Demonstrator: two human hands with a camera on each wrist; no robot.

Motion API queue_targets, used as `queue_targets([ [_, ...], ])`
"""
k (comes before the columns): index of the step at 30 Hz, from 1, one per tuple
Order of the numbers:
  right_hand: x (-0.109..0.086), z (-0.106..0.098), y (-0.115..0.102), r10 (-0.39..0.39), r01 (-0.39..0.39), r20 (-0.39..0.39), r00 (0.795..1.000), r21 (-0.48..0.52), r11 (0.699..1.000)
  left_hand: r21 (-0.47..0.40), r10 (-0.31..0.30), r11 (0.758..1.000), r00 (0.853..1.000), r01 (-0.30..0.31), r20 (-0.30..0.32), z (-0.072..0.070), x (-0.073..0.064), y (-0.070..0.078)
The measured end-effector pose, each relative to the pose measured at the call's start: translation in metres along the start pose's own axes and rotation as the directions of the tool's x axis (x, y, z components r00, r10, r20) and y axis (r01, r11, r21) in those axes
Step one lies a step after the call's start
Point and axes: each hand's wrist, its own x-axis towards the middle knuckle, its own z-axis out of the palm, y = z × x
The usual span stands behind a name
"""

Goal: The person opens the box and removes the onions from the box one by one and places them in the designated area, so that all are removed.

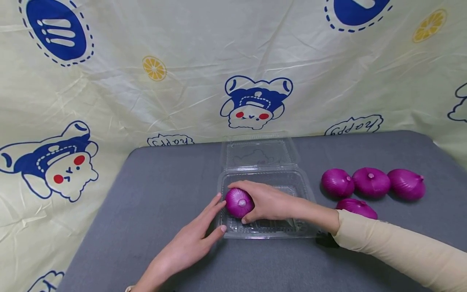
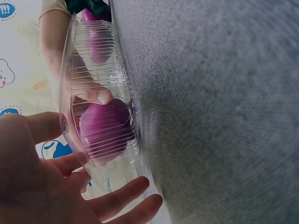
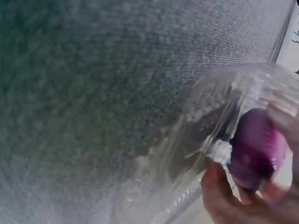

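Observation:
A clear plastic clamshell box (image 1: 270,234) lies unfolded on the grey table, its lid (image 1: 260,154) laid back toward the curtain. My right hand (image 1: 271,201) reaches into the box's left side and grips a purple onion (image 1: 238,203) between thumb and fingers. Through the ribbed wall in the left wrist view, the same onion (image 2: 105,128) shows low inside the box. My left hand (image 1: 193,239) is at the box's left edge, fingers extended, fingertips right at the rim. In the right wrist view the onion (image 3: 257,147) appears blurred, with fingers around it.
To the right of the box, three purple onions, a left one (image 1: 337,183), a middle one (image 1: 371,182) and a right one (image 1: 406,184), sit in a row. Another onion (image 1: 357,208) lies in front, partly behind the right sleeve (image 1: 397,247). A printed curtain (image 1: 193,97) hangs behind the table (image 1: 164,182).

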Motion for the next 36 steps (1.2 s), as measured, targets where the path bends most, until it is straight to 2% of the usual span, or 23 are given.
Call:
queue_targets([
  [6, -0.002, -0.002, 0.002, 0.016, -0.016, -0.002, 1.000, 0.016, 1.000, -0.002, -0.013, 1.000, 1.000, 0.013, 0.003, 0.000, 0.001, 0.000],
  [14, -0.013, -0.011, -0.002, 0.096, -0.101, -0.058, 0.994, -0.091, 0.991, 0.007, -0.016, 1.000, 1.000, 0.016, 0.003, 0.001, 0.001, 0.000],
  [19, -0.022, -0.019, -0.003, 0.065, -0.074, -0.089, 0.994, -0.105, 0.992, 0.011, 0.002, 1.000, 1.000, -0.002, -0.009, 0.001, -0.001, 0.000],
  [24, -0.037, -0.026, -0.004, 0.036, -0.053, -0.146, 0.989, -0.118, 0.992, 0.022, 0.020, 1.000, 0.999, -0.020, -0.026, 0.002, -0.002, 0.001],
  [30, -0.059, -0.034, -0.009, 0.060, -0.077, -0.193, 0.979, -0.081, 0.994, 0.030, 0.041, 0.999, 0.998, -0.040, -0.044, 0.003, -0.003, 0.000],
  [36, -0.080, -0.040, -0.012, 0.106, -0.115, -0.200, 0.974, -0.035, 0.993, 0.034, 0.023, 0.999, 0.999, -0.022, -0.037, 0.003, -0.003, 0.000],
])
